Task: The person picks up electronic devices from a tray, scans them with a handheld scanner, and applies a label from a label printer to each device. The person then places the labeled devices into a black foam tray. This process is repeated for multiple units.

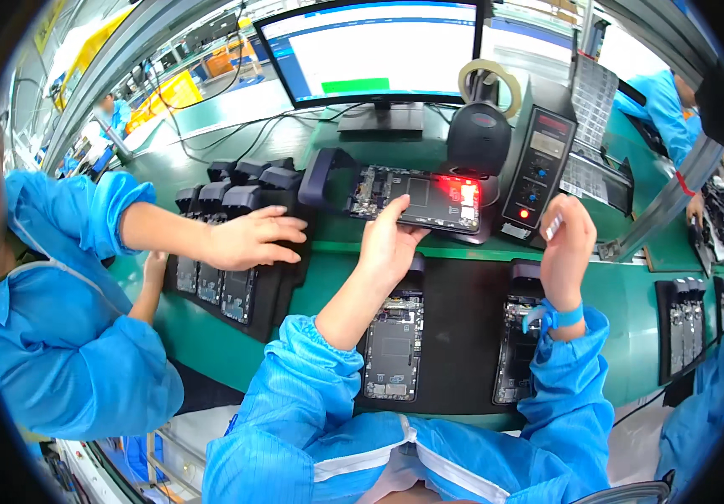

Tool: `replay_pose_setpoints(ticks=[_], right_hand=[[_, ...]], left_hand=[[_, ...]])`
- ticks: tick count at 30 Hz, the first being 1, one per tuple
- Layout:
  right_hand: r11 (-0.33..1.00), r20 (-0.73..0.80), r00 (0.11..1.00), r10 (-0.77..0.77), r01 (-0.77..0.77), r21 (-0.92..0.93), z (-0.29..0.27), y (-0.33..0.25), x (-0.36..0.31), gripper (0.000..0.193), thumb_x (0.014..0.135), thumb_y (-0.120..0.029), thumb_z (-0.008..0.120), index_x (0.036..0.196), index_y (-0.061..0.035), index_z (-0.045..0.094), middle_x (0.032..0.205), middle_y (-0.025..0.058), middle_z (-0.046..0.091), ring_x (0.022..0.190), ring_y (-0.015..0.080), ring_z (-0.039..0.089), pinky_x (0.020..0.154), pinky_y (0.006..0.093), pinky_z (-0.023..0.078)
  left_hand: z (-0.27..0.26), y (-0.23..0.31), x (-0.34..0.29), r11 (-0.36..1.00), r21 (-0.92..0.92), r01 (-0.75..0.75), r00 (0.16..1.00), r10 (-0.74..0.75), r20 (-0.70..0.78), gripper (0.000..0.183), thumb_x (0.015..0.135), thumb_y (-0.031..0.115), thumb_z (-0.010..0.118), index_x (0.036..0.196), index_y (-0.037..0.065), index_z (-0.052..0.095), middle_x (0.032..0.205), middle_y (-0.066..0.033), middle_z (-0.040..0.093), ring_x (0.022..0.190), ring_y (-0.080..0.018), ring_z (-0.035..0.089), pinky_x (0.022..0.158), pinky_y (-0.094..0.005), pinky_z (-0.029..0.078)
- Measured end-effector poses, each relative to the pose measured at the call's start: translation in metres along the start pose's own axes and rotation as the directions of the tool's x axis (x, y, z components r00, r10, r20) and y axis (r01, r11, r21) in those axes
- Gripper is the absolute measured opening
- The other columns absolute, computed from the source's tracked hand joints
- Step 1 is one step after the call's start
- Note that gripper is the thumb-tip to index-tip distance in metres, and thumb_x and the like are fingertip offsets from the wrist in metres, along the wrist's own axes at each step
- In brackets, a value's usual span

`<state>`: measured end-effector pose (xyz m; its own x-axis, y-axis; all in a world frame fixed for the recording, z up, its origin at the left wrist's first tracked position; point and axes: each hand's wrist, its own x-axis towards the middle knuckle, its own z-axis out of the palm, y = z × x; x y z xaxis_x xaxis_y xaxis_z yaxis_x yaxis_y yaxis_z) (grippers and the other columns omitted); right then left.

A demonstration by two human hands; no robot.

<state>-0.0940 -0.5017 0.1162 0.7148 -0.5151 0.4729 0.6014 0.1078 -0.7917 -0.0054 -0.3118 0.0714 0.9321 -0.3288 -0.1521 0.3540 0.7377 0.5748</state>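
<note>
My left hand (pixel 389 239) grips an opened phone body (pixel 419 198) from below, thumb on its near edge. Bare circuitry faces up, and a dark curved flap (pixel 328 179) sticks out at its left end. Red light from the black barcode scanner (pixel 479 139) falls on its right end. My right hand (pixel 569 239) is raised beside the black control box, fingers curled together. Something small and whitish shows at its fingers, too small to name. Below lie two more opened phone bodies, one in the middle (pixel 394 344) and one (pixel 513 357) partly behind my right sleeve.
A black mat (pixel 461 336) covers the green bench. Behind stand a monitor (pixel 370 50), a tape roll (pixel 489 84) and the control box (pixel 538 168). At left, a co-worker's hand (pixel 252 238) hovers over several phone bodies (pixel 210 281). More phone bodies (pixel 683 328) lie right.
</note>
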Motion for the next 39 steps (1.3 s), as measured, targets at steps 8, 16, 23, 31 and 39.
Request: replay_pose_setpoints(ticks=[8,16,23,31,39], right_hand=[[0.986,0.419,0.905,0.082,-0.012,-0.167,0.029,-0.045,-0.039,0.032,0.064,-0.017,0.068,0.083,-0.0051,0.045,0.109,0.0110,0.043,0.103,0.0197,0.041,0.087,0.0315,0.033],[0.986,0.554,0.816,0.165,-0.153,-0.069,0.077,-0.051,-0.066,0.045,0.072,-0.025,0.061,0.107,-0.0010,0.048,0.117,0.0130,0.046,0.111,0.0206,0.042,0.091,0.0317,0.033],[0.950,0.963,0.178,0.200,0.207,-0.236,0.207,0.099,-0.100,0.033,0.071,-0.018,0.058,0.100,-0.0048,0.050,0.123,0.0218,0.039,0.114,0.0347,0.039,0.095,0.0358,0.033],[0.827,0.476,0.805,0.355,-0.032,-0.562,0.219,0.116,-0.042,0.029,0.071,-0.015,0.056,0.097,-0.0011,0.052,0.074,0.0128,0.061,0.065,0.0187,0.060,0.057,0.0300,0.047],[0.931,0.739,0.592,0.322,-0.056,-0.362,0.175,0.026,-0.056,0.023,0.072,-0.018,0.065,0.088,-0.0023,0.059,0.085,0.0041,0.060,0.072,0.0099,0.056,0.061,0.0237,0.045]], left_hand=[[-0.004,-0.011,-0.077,0.726,0.551,-0.412,0.905,0.256,0.340,0.034,0.078,0.010,0.059,0.109,0.001,0.049,0.101,-0.0081,0.056,0.093,-0.0200,0.055,0.081,-0.0316,0.044],[-0.047,0.020,-0.170,0.482,0.785,-0.388,0.871,-0.086,0.483,0.053,0.077,0.005,0.056,0.124,-0.001,0.034,0.125,-0.0139,0.043,0.108,-0.0220,0.048,0.093,-0.0316,0.035],[-0.075,0.049,-0.224,0.650,0.700,-0.297,0.872,-0.114,0.476,0.053,0.077,0.004,0.055,0.124,-0.001,0.034,0.126,-0.0132,0.042,0.108,-0.0213,0.048,0.093,-0.0313,0.035],[-0.097,0.065,-0.237,0.737,0.567,-0.368,0.888,0.097,0.450,0.048,0.077,0.002,0.055,0.121,-0.003,0.036,0.125,-0.0191,0.041,0.112,-0.0242,0.044,0.095,-0.0357,0.035],[-0.083,0.057,-0.226,0.829,0.488,-0.271,0.931,0.098,0.351,0.049,0.076,-0.002,0.057,0.121,-0.004,0.037,0.120,-0.0238,0.045,0.111,-0.0281,0.046,0.094,-0.0402,0.036]])
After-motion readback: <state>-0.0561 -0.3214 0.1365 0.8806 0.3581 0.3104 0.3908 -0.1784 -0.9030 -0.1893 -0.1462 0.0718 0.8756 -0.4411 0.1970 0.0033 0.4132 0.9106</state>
